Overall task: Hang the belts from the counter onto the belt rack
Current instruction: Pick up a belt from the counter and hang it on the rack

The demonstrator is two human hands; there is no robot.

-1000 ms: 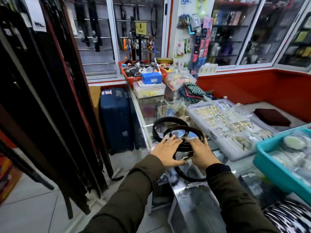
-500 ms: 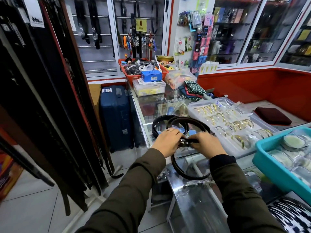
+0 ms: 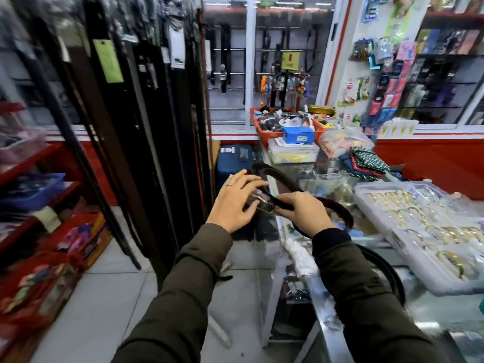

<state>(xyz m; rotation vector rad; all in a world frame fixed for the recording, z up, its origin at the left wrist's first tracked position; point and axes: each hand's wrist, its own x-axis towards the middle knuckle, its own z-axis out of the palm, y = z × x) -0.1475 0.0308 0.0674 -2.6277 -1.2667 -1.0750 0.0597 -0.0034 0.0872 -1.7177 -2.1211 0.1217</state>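
A dark coiled belt [image 3: 282, 180] is lifted above the left edge of the glass counter [image 3: 327, 320]. My left hand [image 3: 235, 203] covers its buckle end, and my right hand [image 3: 305, 213] grips the strap just to the right of the buckle. The strap loops back over the counter and down past my right sleeve. Another black belt loop [image 3: 387, 273] lies on the counter beside my right forearm. The belt rack [image 3: 136, 121], full of hanging dark belts with paper tags, stands to the left, close to my left hand.
A clear tray of gold bangles [image 3: 419, 226] sits on the counter at the right. Farther back are a red basket [image 3: 258, 124], a blue box [image 3: 297, 134] and folded cloth. A blue suitcase [image 3: 233, 161] stands behind the rack. Red shelves with goods line the left wall.
Both hands have lifted the belt off the counter and carried it left toward the rack. My view has swung left, so the rack now fills more of the frame.
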